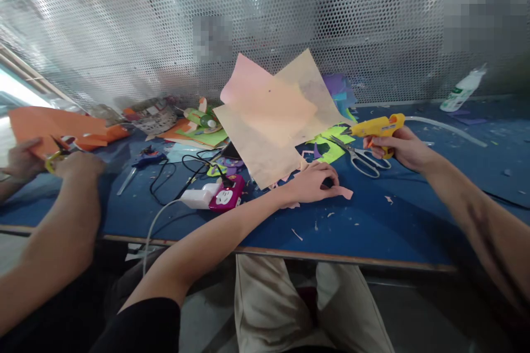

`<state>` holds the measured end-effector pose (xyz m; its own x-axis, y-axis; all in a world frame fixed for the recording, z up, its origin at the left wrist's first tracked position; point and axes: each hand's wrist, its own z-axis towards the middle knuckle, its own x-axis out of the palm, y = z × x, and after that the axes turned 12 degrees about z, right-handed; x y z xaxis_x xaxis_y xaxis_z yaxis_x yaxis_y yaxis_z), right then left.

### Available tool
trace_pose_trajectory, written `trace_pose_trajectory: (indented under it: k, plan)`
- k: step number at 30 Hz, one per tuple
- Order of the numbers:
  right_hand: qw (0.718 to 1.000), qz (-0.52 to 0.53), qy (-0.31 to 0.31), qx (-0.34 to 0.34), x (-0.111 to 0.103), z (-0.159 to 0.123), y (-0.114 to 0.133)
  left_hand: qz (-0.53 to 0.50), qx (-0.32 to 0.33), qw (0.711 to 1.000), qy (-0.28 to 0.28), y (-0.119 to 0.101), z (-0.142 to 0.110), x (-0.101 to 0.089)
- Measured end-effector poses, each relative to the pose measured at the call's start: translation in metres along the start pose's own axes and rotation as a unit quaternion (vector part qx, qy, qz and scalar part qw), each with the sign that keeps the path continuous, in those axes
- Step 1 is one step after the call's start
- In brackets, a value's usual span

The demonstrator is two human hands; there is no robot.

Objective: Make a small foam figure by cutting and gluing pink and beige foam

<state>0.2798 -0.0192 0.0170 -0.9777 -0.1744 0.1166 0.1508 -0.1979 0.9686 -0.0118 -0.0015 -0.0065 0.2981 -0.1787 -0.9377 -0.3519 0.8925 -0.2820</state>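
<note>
Our black sleeve [144, 325] lies behind our left hand [312, 181], which pinches a pink strip [346, 193]; right of it, our right hand [404, 149] grips a glue gun [375, 126].

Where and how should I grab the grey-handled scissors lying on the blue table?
Probably best by the handle loops, from the near right: the scissors lie with their loops spread that way, blades pointing away leftward toward the green paper. Mind the right hand close by, holding the yellow glue gun.
</note>
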Motion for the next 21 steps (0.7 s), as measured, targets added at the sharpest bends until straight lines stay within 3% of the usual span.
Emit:
trace_pose_trajectory:
  k: [7,14,18,21]
  plan:
    - [0.999,0.028,-0.018,0.009,-0.002,0.006,-0.019,-0.014,0.003,0.999,0.030,0.003,0.001,-0.001]
    - [0.996,0.065,-0.057,-0.019,0.000,0.013,-0.024,-0.024,0.019,1.000,0.005,0.002,-0.003,-0.007]
    - [0.999,0.045,-0.023,0.009,-0.002,0.006,-0.012,-0.004,-0.014,1.000,-0.001,0.003,-0.004,-0.015]
    - [0.996,0.000,0.056,0.067,-0.012,-0.002,-0.002,0.082,-0.084,0.993,-0.031,0.008,-0.006,-0.015]
